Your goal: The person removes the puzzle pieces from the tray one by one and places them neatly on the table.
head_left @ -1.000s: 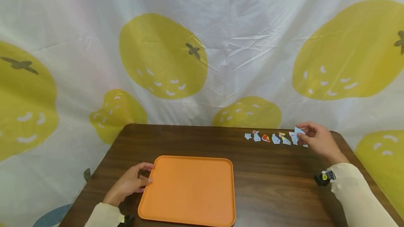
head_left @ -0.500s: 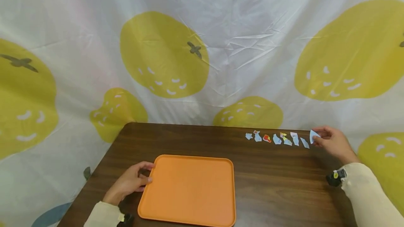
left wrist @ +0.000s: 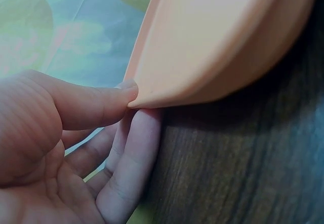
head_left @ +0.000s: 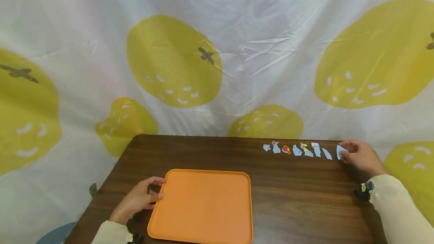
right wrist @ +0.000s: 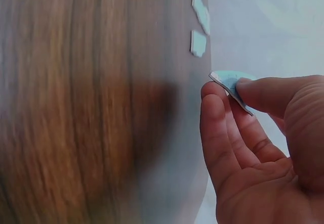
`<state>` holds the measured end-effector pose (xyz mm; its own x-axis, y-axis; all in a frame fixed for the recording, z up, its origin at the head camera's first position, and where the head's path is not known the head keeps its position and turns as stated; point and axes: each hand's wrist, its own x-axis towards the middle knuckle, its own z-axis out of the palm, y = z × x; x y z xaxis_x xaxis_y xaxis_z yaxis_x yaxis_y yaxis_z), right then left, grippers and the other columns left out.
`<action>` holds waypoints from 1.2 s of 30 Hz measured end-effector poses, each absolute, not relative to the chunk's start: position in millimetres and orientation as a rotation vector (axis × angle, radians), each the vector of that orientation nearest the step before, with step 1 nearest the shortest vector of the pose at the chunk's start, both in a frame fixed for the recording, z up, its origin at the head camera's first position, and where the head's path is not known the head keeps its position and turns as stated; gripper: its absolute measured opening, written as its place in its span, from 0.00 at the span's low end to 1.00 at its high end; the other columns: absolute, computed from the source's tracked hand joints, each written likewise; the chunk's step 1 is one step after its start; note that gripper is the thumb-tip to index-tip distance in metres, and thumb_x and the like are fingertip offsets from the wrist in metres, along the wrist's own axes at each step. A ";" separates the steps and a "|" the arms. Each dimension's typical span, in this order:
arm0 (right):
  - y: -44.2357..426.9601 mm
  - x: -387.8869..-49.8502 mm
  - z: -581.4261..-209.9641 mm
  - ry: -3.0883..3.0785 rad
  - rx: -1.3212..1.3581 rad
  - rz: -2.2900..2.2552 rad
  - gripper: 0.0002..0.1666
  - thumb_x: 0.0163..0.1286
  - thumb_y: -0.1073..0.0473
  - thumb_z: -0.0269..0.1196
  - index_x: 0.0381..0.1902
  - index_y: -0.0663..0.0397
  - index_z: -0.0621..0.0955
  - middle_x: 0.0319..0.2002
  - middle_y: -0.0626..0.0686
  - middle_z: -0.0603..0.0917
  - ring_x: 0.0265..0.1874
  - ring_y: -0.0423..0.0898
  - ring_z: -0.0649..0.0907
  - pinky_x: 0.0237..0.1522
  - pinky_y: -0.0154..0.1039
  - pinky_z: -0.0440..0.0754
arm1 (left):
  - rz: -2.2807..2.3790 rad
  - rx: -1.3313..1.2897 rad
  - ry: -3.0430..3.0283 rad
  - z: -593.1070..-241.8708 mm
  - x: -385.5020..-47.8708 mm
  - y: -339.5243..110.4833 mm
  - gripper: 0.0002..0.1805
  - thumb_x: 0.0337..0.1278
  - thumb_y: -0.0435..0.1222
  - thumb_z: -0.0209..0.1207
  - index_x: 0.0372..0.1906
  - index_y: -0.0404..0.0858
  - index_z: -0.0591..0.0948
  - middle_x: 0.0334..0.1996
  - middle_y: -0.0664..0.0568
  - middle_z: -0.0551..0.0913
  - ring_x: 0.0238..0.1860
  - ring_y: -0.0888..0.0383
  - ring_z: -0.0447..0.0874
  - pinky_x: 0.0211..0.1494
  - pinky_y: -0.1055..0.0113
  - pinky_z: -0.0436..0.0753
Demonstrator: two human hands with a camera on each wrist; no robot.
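Observation:
My right hand (head_left: 362, 158) is at the table's far right corner. Its thumb and fingers pinch a thin light-blue puzzle piece (right wrist: 228, 81), tilted in the right wrist view; the fingers partly cover it. To the left of it runs a row of several irregular pieces, among them a narrow blue piece (head_left: 327, 153), one with yellow on it (head_left: 306, 150) and a red one (head_left: 286, 149). My left hand (head_left: 140, 197) holds the left edge of an orange tray (head_left: 203, 206). In the left wrist view the thumb lies on the tray's rim (left wrist: 177, 90), fingers beneath.
A dark wood-grain table (head_left: 291, 202) carries everything. Behind it hangs a white cloth (head_left: 244, 78) printed with large yellow fruit, close to the table's back edge. The tray, with a low raised rim, lies near the front, left of the middle.
My right hand has moved right and slightly down with the puzzle piece, from above the row to beyond its right end. The left hand stays on the tray.

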<state>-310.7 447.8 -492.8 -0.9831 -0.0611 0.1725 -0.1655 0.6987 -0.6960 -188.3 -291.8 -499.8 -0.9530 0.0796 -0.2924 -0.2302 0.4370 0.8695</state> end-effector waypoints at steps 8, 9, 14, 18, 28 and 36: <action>455.1 -314.4 -493.0 -2.827 0.224 1.138 0.20 0.74 0.69 0.65 0.58 0.80 0.77 0.35 0.64 0.89 0.26 0.37 0.86 0.30 0.36 0.88 | 1.530 -0.122 2.397 -498.3 -191.6 -291.2 0.29 0.65 0.28 0.68 0.70 0.37 0.76 0.63 0.39 0.78 0.42 0.51 0.84 0.39 0.54 0.89; 455.9 -314.9 -493.8 -2.832 0.228 1.105 0.20 0.74 0.68 0.66 0.58 0.79 0.78 0.36 0.65 0.89 0.26 0.36 0.86 0.30 0.35 0.87 | 1.527 -0.121 2.397 -498.8 -192.0 -291.2 0.29 0.65 0.29 0.68 0.70 0.37 0.76 0.63 0.39 0.78 0.42 0.51 0.85 0.39 0.54 0.89; 458.0 -318.5 -498.3 -2.843 0.244 0.901 0.19 0.74 0.61 0.68 0.56 0.71 0.84 0.40 0.66 0.90 0.30 0.38 0.84 0.30 0.34 0.82 | 1.529 -0.127 2.395 -503.2 -190.4 -293.8 0.29 0.65 0.29 0.69 0.70 0.37 0.76 0.61 0.40 0.78 0.42 0.52 0.85 0.40 0.54 0.90; 460.0 -323.3 -505.2 -2.831 0.258 0.793 0.18 0.73 0.58 0.70 0.54 0.65 0.87 0.44 0.67 0.89 0.39 0.49 0.86 0.34 0.33 0.77 | 1.549 -0.114 2.381 -504.8 -188.0 -296.8 0.30 0.66 0.30 0.69 0.71 0.36 0.76 0.60 0.40 0.78 0.42 0.52 0.86 0.40 0.54 0.90; 463.3 -323.2 -510.4 -2.801 0.156 0.776 0.22 0.72 0.53 0.72 0.54 0.64 0.85 0.44 0.65 0.89 0.40 0.47 0.85 0.39 0.39 0.75 | 1.548 -0.106 2.382 -506.9 -189.5 -296.0 0.29 0.66 0.31 0.68 0.71 0.36 0.75 0.60 0.40 0.79 0.41 0.52 0.86 0.40 0.53 0.90; 456.6 -315.2 -505.7 -2.786 0.089 0.840 0.27 0.74 0.48 0.70 0.59 0.65 0.82 0.54 0.72 0.86 0.54 0.72 0.81 0.48 0.58 0.76 | 1.547 -0.111 2.374 -502.3 -189.0 -295.3 0.29 0.66 0.30 0.68 0.70 0.36 0.75 0.61 0.40 0.77 0.41 0.51 0.85 0.40 0.53 0.90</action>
